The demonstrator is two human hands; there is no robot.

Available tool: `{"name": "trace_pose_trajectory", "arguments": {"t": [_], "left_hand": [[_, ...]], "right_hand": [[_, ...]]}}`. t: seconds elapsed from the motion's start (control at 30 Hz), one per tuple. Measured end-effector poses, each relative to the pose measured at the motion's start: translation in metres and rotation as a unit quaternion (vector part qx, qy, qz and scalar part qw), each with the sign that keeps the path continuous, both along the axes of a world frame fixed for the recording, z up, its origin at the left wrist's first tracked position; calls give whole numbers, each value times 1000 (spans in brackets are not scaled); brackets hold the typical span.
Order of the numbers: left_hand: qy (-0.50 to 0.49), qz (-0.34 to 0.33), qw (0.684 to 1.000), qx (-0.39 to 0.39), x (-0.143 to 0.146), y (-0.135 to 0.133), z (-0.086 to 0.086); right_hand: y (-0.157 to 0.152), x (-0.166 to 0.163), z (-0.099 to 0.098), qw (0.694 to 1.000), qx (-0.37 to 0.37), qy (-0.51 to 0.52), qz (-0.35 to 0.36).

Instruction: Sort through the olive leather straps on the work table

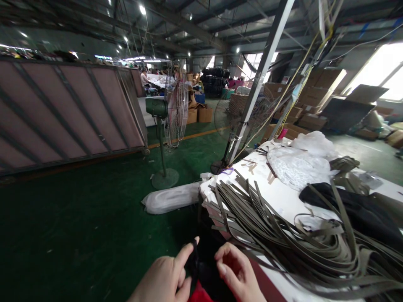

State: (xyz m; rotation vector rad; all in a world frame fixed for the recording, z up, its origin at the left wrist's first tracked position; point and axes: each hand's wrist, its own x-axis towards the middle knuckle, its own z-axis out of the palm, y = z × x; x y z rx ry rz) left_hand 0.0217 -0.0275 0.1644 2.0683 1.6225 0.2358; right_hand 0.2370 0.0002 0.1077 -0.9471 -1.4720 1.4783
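Note:
Low in the head view, my left hand [170,274] is closed, with a narrow black strap [195,260] at its fingers; the index finger points forward along it. The strap runs down into dark material whose shape I cannot make out. My right hand [237,270] is just to the right, fingers curved and the thumb a little apart from them, nothing visible between. Beneath the hands is a patch of red cloth [200,292]. Beside my right hand, many long olive-grey webbing straps [302,243] lie in a loose heap over the edge of a white table [248,184].
A clear plastic bag [292,163] and black fabric [349,205] lie on the table. A wrapped white roll [171,198] rests on the green floor [103,235]. Ahead stand a green pedestal fan [157,108], another fan [231,113], a slanted metal post [262,75] and a large pink-panelled cart [69,113].

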Motion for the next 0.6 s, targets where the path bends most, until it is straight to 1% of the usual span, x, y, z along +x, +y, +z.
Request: {"name": "trace_pose_trajectory", "arguments": {"t": [0.07, 0.1, 0.17, 0.23, 0.3, 0.4, 0.5, 0.6], "left_hand": [[10, -7, 999, -34, 5, 1, 2], [13, -10, 999, -44, 7, 1, 2], [10, -16, 998, -56, 10, 1, 0], [0, -15, 999, -42, 10, 1, -4], [-15, -6, 1000, -9, 8, 1, -9], [-30, 28, 997, 58, 4, 1, -16], [-35, 35, 994, 94, 1, 3, -13], [-74, 7, 993, 90, 0, 7, -5]], "right_hand": [[-2, -6, 1, 995, 55, -79, -6], [-4, -10, -1, 992, 59, -110, 1], [-7, -16, -7, 988, 35, -148, 15], [-9, -20, -14, 988, 26, -151, 11], [-9, -20, -17, 989, 40, -142, -10], [-9, -15, -16, 988, 68, -134, -41], [-8, -10, -14, 988, 73, -127, -50], [-7, -4, -20, 991, 44, -121, -29]]}}
